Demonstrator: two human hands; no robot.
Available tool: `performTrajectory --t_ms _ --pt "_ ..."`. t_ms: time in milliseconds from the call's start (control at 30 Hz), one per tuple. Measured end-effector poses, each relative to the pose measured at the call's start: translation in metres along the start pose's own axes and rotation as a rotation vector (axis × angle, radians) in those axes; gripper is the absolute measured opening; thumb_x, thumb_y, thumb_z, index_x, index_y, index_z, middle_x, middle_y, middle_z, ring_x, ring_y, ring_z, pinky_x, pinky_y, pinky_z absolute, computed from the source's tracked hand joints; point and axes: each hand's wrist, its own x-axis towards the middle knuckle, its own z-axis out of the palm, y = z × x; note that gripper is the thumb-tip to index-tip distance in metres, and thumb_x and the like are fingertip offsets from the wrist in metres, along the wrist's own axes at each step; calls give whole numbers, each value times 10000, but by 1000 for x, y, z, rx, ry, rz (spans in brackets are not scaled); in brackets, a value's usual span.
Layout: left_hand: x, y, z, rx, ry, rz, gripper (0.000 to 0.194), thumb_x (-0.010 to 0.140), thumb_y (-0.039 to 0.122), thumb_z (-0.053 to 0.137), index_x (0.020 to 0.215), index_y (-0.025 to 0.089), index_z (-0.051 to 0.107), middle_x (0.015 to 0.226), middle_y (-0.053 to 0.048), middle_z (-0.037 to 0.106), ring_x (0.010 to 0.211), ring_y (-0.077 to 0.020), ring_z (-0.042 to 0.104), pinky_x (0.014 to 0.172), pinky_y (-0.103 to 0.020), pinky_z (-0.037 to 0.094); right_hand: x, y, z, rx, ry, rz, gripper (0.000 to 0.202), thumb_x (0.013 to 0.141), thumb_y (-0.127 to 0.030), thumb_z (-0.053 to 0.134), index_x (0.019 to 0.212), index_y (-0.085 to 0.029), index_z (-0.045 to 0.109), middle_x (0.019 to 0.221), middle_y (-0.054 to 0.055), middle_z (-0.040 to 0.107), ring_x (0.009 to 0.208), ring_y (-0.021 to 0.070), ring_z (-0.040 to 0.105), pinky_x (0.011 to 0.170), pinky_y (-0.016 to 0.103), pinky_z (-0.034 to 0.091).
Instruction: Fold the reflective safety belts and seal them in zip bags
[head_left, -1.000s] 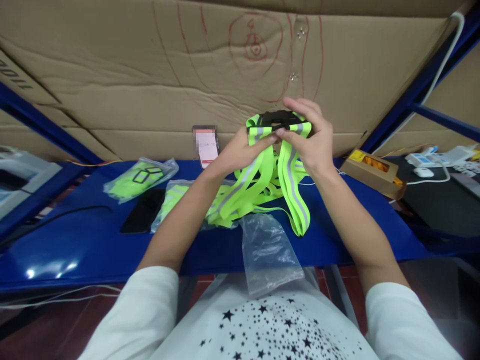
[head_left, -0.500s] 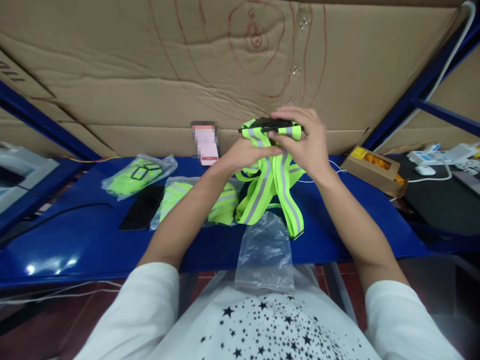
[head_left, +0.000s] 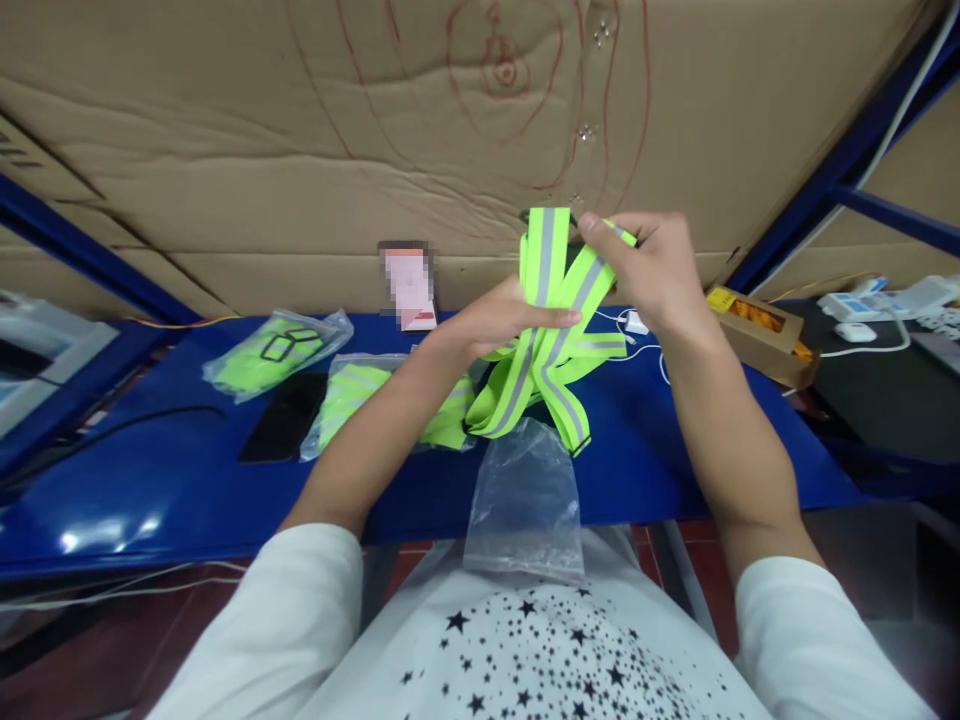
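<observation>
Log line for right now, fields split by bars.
left hand: gripping straps | right hand: gripping straps | clear bag: hanging over table edge

Straps (head_left: 548,255): matt cloth; bag (head_left: 525,505): glossy clr plastic; tbl (head_left: 195,480): smooth, glossy.

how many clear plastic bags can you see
3 visible: a filled bag leftmost, a half-hidden filled bag behind the left forearm, and an empty bag below the green straps. The forearm may hide another.
</observation>
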Motion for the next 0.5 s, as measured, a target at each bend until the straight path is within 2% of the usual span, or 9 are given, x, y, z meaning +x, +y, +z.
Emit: performTrajectory --t_ms 133,233,300,367,433,500 --pt "-5 10 -5 69 -89 6 645 638 394 962 1197 178 724 1223 -141 749 1119 -347 728 1014 -514 573 6 5 -2 171 -5 155 357 824 -601 781 901 -278 650 627 -43 622 457 125 539 476 315 522" --pt "-5 9 -10 51 -124 -24 627 643 424 955 1167 164 731 1158 -152 765 1048 -356 749 959 -529 593 8 9 -5 210 -77 219 351 809 -571 802 916 -268 661 598 -49 616 425 115 498 458 306 504" --pt "-4 7 -11 45 -93 -24 592 640 403 956 1134 165 734 1151 -140 767 1042 -347 748 954 -525 592 8 9 -7 103 -86 176 350 814 -577 793 886 -250 692 671 -19 675 523 150 594 572 347 573" --pt "-3 6 -10 59 -50 -7 554 633 371 959 1096 164 735 1139 -124 768 1035 -328 747 964 -513 587 5 4 -8 -42 -50 32 365 811 -594 790 896 -245 724 808 14 743 729 209 700 761 393 612" --pt "-3 7 -7 88 -22 23 508 640 354 953 1058 164 735 1111 -105 771 1031 -311 742 976 -499 580 0 -6 -9 -167 -55 -117 384 855 -622 736 981 -260 749 970 34 780 953 261 725 933 427 585" --pt "-3 10 -5 133 -10 64 474 654 342 943 1044 172 733 1082 -86 772 1044 -310 730 990 -499 571 -7 -19 -8 -263 -155 -189 411 905 -636 669 1097 -283 752 1113 42 779 1114 298 700 1043 461 532"
